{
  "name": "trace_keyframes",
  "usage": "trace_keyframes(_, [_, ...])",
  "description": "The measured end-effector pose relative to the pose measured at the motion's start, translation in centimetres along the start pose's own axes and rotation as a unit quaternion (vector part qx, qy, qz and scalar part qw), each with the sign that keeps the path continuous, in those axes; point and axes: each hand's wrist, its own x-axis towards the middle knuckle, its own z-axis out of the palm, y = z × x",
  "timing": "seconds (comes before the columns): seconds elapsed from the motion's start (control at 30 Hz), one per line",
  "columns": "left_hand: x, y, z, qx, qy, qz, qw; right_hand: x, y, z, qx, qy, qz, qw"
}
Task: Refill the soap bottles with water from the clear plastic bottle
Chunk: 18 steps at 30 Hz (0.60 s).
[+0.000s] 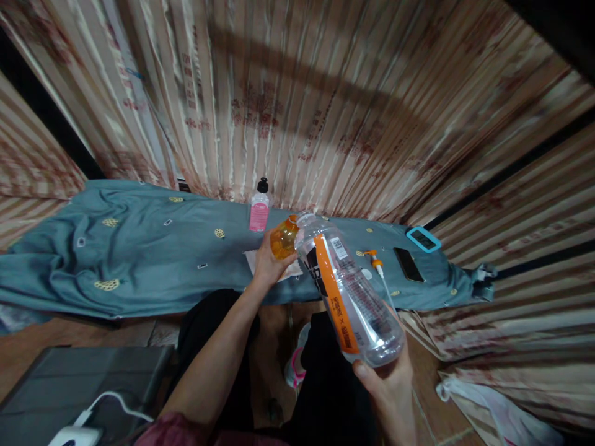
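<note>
My left hand point(269, 265) is closed around a small amber bottle point(284, 238) above the cloth-covered table. My right hand point(389, 387) grips the base end of a large clear plastic bottle point(346, 291) with an orange and black label. This large bottle is tilted, its mouth up against the neck of the amber one; whether liquid passes between them I cannot tell. Under my left hand lies a whitish cloth or tissue point(294, 269). An orange pump head point(374, 259) with a long white tube rests right of the clear bottle.
A black-capped bottle with a pink label point(259, 214) stands at the table's back. To the right lie a dark phone point(409, 264) and a blue-framed device point(423, 239). Patterned curtains point(297, 111) hang behind. A white device with a cable point(77, 435) sits lower left.
</note>
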Motion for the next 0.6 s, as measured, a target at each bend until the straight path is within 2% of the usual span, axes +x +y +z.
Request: trace_keyframes(0.6, [0.01, -0.03, 0.15, -0.01, 0.004, 0.001, 1.0, 0.12, 0.25, -0.1, 0.036, 0.004, 0.031, 0.999])
